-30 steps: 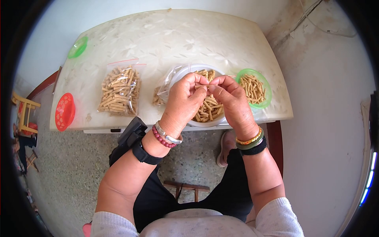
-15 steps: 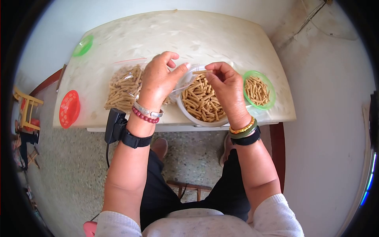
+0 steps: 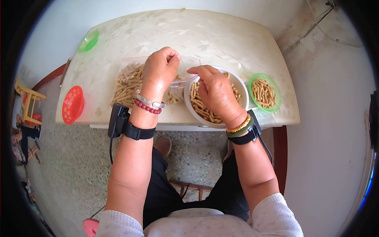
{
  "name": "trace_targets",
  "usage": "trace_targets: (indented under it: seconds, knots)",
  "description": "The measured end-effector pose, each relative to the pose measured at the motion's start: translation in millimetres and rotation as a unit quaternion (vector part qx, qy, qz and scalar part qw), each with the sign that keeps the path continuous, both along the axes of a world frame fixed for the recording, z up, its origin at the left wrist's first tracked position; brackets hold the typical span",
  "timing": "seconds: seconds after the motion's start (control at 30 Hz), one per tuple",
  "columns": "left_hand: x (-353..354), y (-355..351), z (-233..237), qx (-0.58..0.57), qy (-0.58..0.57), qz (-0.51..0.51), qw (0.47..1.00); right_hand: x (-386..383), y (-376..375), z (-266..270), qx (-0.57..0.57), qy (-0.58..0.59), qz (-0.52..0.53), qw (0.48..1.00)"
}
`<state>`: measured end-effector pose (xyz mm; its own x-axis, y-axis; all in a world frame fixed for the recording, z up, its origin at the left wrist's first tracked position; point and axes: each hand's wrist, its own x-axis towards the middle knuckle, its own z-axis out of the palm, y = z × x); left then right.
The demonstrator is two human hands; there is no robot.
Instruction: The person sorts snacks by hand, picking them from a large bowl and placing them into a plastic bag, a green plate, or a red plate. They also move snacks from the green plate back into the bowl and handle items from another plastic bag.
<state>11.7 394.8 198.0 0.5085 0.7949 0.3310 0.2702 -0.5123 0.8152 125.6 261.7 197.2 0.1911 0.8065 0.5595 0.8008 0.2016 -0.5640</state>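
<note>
My left hand [image 3: 161, 71] is closed, thumb against its bent fingers, beside a clear zip bag [image 3: 128, 81] with light-brown sticks inside; anything in the fingers is hidden. My right hand [image 3: 218, 87] reaches over a white bowl [image 3: 244, 89] of similar sticks [image 3: 203, 108]. Its index finger is stretched toward the left hand, the thumb is apart below it, and no stick shows between them. Clear plastic with a pinkish zip strip [image 3: 183, 80] lies between the hands. A few more sticks [image 3: 174, 95] lie left of the bowl.
A green basket [image 3: 278, 94] of shorter sticks stands right of the bowl. At the table's left are a red basket [image 3: 73, 105] and a green dish [image 3: 89, 41]. The pale table [image 3: 221, 35] meets a wall [image 3: 323, 98] on the right. A wooden chair [image 3: 28, 102] stands far left.
The stick pinched in my right hand is out of sight; that hand has turned palm down and its index finger has straightened. My left hand has gone from open to closed.
</note>
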Motion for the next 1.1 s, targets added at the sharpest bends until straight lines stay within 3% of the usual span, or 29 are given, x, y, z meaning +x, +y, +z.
trace_targets:
  seconds: [0.13,0.3,0.53,0.83,1.1]
  knots:
    - [4,4,0,0.042,-0.026,0.013,0.999,1,6,-10,0.02,-0.044,0.014,0.999]
    - [5,8,2,0.208,-0.014,0.052,0.977,1,12,-5,0.039,0.003,-0.025,0.999]
    - [3,12,3,0.224,-0.007,0.066,0.972,7,16,-5,0.112,-0.045,-0.065,0.991]
    - [0,-3,11,0.178,0.03,0.024,0.983,11,-2,-6,0.074,-0.078,-0.027,0.994]
    - [-8,-15,13,0.223,0.022,-0.02,0.974,4,-16,-7,0.059,-0.144,0.02,0.988]
